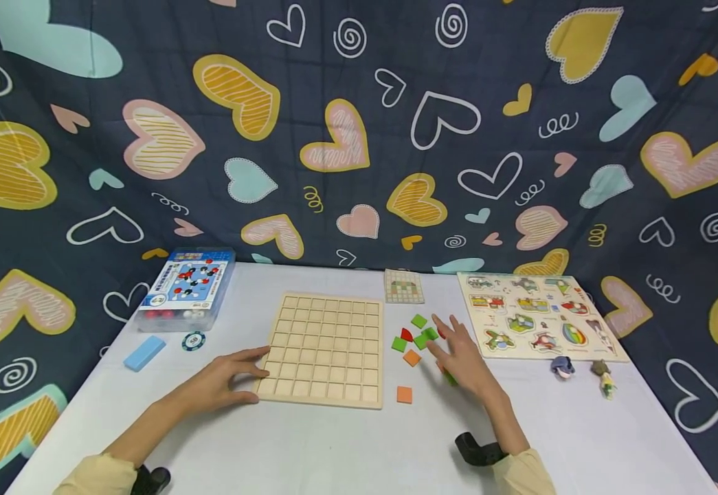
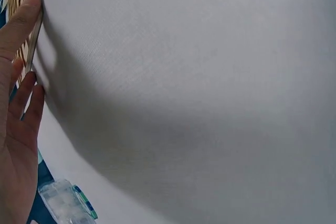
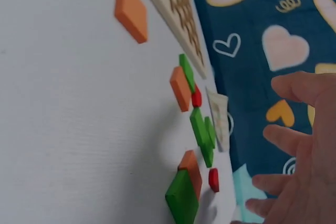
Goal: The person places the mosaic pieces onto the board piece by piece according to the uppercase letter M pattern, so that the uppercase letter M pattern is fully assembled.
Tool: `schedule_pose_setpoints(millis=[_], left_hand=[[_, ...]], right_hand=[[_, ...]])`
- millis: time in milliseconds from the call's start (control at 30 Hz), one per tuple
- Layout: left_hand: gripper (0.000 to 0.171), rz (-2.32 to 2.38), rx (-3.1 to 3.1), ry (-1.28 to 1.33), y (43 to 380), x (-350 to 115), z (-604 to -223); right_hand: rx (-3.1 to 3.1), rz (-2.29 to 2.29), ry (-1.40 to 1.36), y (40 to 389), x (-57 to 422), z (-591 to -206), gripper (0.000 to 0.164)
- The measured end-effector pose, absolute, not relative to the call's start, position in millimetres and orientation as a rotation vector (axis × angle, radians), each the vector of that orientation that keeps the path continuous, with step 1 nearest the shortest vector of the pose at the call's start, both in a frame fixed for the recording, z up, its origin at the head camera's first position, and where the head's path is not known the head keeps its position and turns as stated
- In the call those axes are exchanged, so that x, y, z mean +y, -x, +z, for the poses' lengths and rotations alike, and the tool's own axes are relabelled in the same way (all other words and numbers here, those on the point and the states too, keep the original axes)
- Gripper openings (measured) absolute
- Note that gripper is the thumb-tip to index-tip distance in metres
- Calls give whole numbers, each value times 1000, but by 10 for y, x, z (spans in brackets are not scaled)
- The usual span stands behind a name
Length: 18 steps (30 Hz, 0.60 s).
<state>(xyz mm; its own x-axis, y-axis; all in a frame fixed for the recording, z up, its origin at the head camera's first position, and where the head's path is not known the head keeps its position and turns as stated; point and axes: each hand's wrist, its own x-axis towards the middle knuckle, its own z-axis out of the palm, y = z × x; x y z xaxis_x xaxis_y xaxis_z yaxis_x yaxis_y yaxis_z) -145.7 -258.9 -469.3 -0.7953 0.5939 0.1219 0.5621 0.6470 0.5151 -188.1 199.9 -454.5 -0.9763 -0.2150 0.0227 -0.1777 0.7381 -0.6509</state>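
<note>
A square wooden grid board (image 1: 328,349) with rows of shallow cells lies mid-table. My left hand (image 1: 225,380) touches its left edge, fingers fairly straight; the left wrist view shows the thumb and fingertips right at the board's edge (image 2: 35,38). My right hand (image 1: 462,359) is over the small coloured tiles right of the board, fingers spread, nothing held. Among them are green tiles (image 1: 419,321), an orange tile (image 1: 411,357) and a red piece (image 1: 407,335). Another orange tile (image 3: 131,11) lies apart, nearer the board. The hand partly hides some tiles in the head view.
Behind the tiles lies a small pattern card (image 1: 404,286). A picture puzzle board (image 1: 538,316) is at right, with two small figurines (image 1: 562,367) before it. At left are a clear plastic box (image 1: 188,289), a blue block (image 1: 144,353) and a round chip (image 1: 194,341).
</note>
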Motion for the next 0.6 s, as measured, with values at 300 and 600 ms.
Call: schedule_pose_setpoints(millis=[300, 600], left_hand=[[33, 829, 2795, -1040, 1472, -2575, -4648], [39, 816, 2800, -1018, 1517, -2562, -4620]], right_hand=[[2860, -1255, 244, 2087, 2148, -4597, 45], [2850, -1217, 311, 2247, 2235, -4652, 42]])
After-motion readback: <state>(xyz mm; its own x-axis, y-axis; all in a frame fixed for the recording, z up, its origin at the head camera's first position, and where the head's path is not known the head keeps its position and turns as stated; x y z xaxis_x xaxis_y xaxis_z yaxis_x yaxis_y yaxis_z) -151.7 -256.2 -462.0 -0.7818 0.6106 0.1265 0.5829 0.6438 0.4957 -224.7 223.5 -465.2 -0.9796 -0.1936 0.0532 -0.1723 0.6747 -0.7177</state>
